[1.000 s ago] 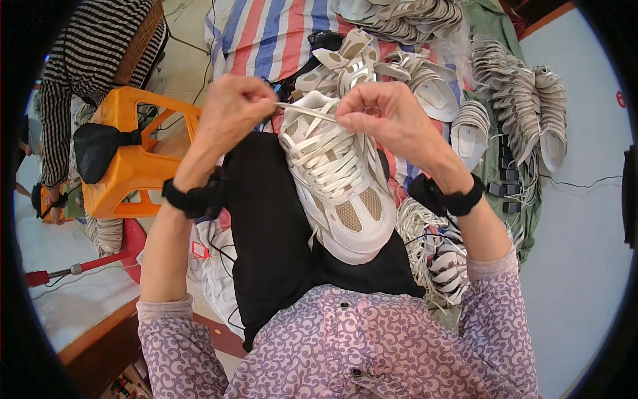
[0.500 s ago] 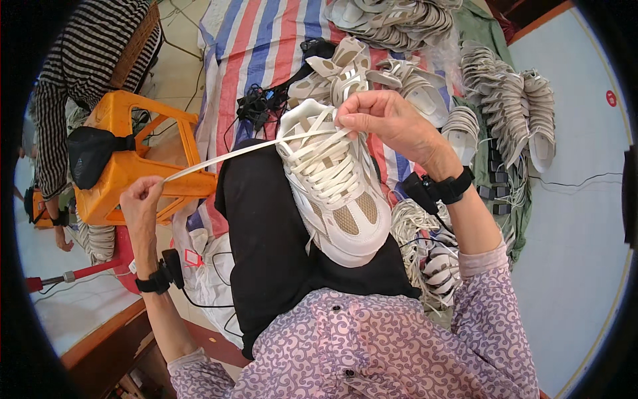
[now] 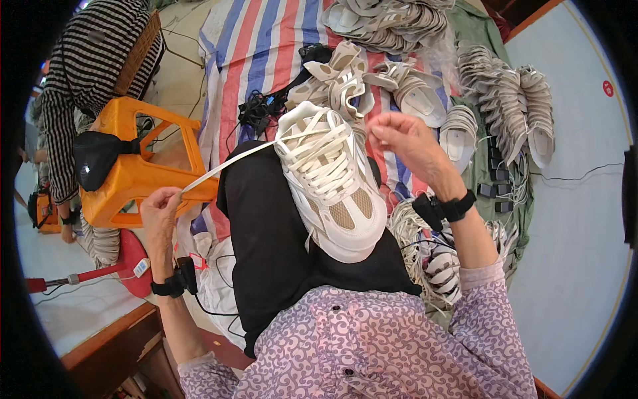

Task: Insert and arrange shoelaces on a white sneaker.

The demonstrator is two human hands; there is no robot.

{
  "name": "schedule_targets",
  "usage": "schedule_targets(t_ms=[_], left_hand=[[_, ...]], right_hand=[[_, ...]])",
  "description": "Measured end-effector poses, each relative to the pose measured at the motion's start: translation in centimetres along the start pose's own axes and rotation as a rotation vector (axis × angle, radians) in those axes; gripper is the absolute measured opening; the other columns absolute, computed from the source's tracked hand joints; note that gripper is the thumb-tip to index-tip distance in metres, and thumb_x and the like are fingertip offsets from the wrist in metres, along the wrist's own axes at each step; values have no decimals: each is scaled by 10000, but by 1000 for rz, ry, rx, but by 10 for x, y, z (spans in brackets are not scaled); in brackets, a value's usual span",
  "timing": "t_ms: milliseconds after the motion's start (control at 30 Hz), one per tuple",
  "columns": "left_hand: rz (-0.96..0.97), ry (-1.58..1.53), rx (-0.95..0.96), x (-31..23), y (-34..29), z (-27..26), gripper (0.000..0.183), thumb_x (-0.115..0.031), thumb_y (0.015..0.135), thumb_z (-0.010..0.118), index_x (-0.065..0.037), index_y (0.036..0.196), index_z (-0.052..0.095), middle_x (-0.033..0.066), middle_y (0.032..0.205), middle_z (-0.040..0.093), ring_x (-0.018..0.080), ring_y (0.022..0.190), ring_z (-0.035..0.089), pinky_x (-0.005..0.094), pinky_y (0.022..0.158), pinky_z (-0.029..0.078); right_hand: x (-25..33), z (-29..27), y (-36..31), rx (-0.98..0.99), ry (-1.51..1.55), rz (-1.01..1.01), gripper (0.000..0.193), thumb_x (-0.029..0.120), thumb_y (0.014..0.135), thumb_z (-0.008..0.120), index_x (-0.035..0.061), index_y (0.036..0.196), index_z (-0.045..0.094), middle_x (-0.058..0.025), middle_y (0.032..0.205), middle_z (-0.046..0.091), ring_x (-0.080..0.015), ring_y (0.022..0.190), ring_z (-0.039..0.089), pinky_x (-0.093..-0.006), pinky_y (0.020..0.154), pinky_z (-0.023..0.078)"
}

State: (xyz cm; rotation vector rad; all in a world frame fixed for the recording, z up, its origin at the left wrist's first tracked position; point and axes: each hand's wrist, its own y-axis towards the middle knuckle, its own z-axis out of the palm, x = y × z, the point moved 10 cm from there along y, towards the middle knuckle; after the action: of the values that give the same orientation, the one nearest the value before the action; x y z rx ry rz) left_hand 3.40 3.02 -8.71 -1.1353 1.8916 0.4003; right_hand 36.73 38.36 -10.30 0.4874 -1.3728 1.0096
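Observation:
A white and beige sneaker [image 3: 355, 229] rests on the black cloth [image 3: 256, 219] over my lap, its toe pointing toward me. Cream laces cross its front. One lace end [image 3: 229, 161] stretches taut from the top of the shoe to the left, where my left hand [image 3: 158, 214] pinches it between thumb and fingers. Just right of the shoe's collar, my right hand [image 3: 409, 143] hovers with loosely bent fingers and no lace visible in them. It does not touch the shoe.
An orange stool [image 3: 143, 174] with a black pouch [image 3: 100, 159] stands at left, near a person in striped sleeves [image 3: 61, 146]. Shoe uppers [image 3: 495, 100] lie stacked at far right on striped sheeting [image 3: 256, 46] and green cloth. Bundled laces [image 3: 409, 233] lie beside my right forearm.
My right hand has left the shoe's top eyelets and moved right, its fingers off the lace. My left hand has shifted slightly right and down, still holding the lace end.

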Motion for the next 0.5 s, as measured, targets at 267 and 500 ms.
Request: schedule_targets(t_ms=[267,500], left_hand=[[367,-135,285,-147,-4,113,248,-154,962,594,-48,1165,692,31,1001,641,86,683,585,219,596,487],[311,72,616,-183,-10,207,329,-289,992,587,-13,1135,694,-21,785,598,43,641,520,203,570,417]], right_hand=[[-64,10,-70,-103,-79,130,310,89,964,595,60,1273,585,1,923,636,-63,760,582,-222,655,489],[-66,25,-98,-118,29,146,475,109,967,612,73,1418,468,6,926,632,-48,763,553,-208,663,442]])
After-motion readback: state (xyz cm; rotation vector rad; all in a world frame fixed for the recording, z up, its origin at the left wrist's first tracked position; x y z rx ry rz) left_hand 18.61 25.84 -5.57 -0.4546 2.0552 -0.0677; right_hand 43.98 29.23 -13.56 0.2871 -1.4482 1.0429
